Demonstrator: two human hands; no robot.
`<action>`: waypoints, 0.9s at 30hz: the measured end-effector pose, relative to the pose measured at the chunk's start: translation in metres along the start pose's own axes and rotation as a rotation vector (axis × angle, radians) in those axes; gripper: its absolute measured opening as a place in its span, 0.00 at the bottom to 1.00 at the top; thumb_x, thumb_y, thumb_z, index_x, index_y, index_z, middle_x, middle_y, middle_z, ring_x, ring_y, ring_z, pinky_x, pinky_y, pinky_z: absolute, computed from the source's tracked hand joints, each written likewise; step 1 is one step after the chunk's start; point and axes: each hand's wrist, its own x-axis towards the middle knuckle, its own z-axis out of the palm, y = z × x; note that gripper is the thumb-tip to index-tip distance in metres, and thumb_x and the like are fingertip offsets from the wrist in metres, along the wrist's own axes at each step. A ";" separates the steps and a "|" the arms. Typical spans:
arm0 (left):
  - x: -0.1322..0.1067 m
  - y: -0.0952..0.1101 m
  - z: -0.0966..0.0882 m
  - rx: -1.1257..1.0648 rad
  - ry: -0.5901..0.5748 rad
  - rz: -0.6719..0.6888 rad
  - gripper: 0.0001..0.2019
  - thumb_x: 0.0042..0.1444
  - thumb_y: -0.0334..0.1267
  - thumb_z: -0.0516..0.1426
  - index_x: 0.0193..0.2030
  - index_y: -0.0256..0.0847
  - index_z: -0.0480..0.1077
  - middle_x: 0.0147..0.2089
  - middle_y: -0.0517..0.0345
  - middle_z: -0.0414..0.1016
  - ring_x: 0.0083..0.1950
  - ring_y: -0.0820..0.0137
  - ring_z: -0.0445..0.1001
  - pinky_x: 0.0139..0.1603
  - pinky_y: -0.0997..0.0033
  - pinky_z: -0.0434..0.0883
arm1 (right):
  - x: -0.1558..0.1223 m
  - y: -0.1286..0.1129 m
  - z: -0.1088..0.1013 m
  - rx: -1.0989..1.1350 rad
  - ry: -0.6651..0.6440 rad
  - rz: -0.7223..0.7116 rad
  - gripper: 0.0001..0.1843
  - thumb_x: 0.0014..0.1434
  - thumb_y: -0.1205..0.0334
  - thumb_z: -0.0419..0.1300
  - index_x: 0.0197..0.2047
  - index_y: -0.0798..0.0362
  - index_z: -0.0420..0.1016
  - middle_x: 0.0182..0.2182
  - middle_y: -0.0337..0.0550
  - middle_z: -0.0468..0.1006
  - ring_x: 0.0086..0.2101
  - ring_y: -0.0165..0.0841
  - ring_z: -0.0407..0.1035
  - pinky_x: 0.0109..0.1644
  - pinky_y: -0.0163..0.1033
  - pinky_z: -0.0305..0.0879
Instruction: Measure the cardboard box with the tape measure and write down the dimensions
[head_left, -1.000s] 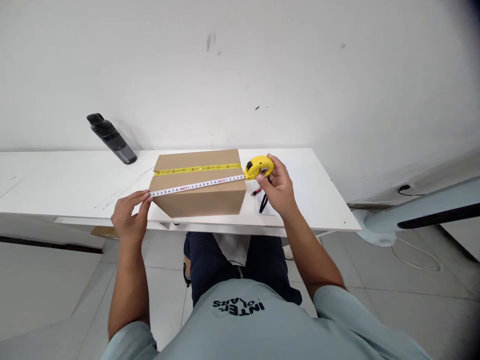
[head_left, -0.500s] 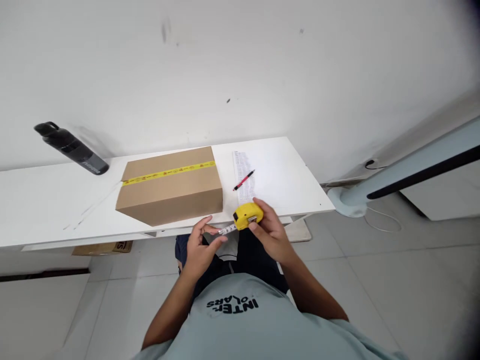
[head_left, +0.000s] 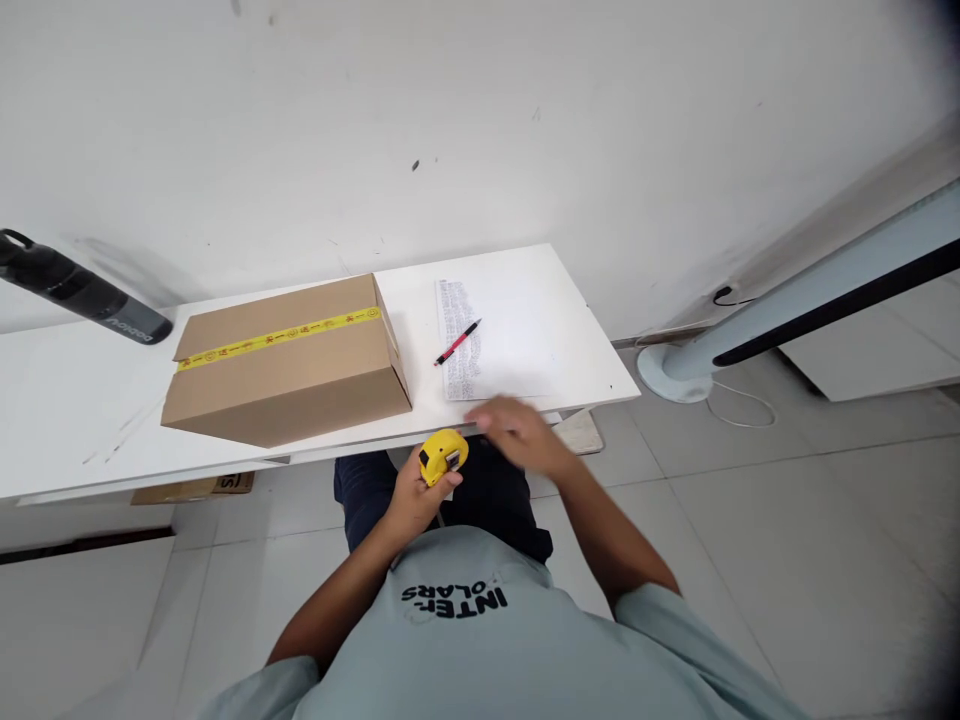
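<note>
A yellow tape measure (head_left: pixel 444 455) is gripped in my left hand (head_left: pixel 414 500), in front of the shelf's edge and above my lap. No blade shows sticking out of it. My right hand (head_left: pixel 519 432) is apart from it, over the front edge near the paper; its fingers are smeared by motion and I see nothing in them. On the white sheet of paper (head_left: pixel 517 340), whose left side is covered in writing, lies a red and black pen (head_left: pixel 457 342). Left of the paper sits a closed cardboard box (head_left: pixel 285 350) with yellow printed tape along its top.
The white shelf (head_left: pixel 67 400) runs along the wall, with a dark bottle (head_left: pixel 82 290) upright at its left. A pale blue column on a round base (head_left: pixel 675 373) stands on the floor to the right, with a cable. Another carton (head_left: pixel 176 490) lies below the shelf.
The tape measure has passed from my right hand to my left, and its short length of blade no longer shows. My right hand has let go. The view has shifted right.
</note>
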 end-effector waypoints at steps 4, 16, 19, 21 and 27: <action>0.035 0.011 -0.014 0.324 -0.158 0.278 0.31 0.64 0.58 0.61 0.69 0.48 0.68 0.68 0.46 0.76 0.66 0.56 0.77 0.67 0.52 0.75 | 0.101 0.034 -0.062 -0.718 0.020 0.210 0.28 0.75 0.60 0.44 0.72 0.56 0.68 0.55 0.64 0.82 0.52 0.54 0.77 0.56 0.59 0.69; 0.078 -0.016 0.009 0.984 -0.302 0.510 0.27 0.65 0.58 0.60 0.66 0.47 0.73 0.72 0.52 0.72 0.77 0.58 0.65 0.76 0.52 0.63 | 0.152 0.085 -0.062 -0.837 -0.379 0.143 0.25 0.69 0.69 0.52 0.65 0.50 0.76 0.55 0.55 0.83 0.51 0.47 0.77 0.47 0.44 0.66; 0.079 -0.017 0.009 0.992 -0.318 0.517 0.26 0.67 0.58 0.59 0.65 0.47 0.73 0.72 0.54 0.72 0.77 0.59 0.65 0.76 0.54 0.63 | 0.141 0.082 -0.070 -0.810 -0.306 0.156 0.20 0.69 0.67 0.52 0.58 0.54 0.79 0.49 0.57 0.85 0.47 0.47 0.78 0.45 0.45 0.65; 0.080 -0.017 0.008 0.993 -0.334 0.516 0.26 0.67 0.57 0.59 0.66 0.47 0.73 0.72 0.55 0.71 0.77 0.59 0.65 0.77 0.54 0.62 | 0.131 0.077 -0.074 -0.795 -0.225 0.169 0.20 0.71 0.64 0.49 0.59 0.57 0.76 0.46 0.58 0.85 0.43 0.47 0.77 0.45 0.46 0.66; 0.080 -0.016 0.009 0.979 -0.324 0.508 0.25 0.67 0.57 0.59 0.65 0.48 0.73 0.72 0.56 0.71 0.77 0.59 0.65 0.77 0.55 0.62 | 0.080 0.058 -0.053 -0.086 0.104 0.158 0.26 0.74 0.43 0.44 0.43 0.51 0.76 0.33 0.44 0.79 0.32 0.35 0.71 0.40 0.42 0.68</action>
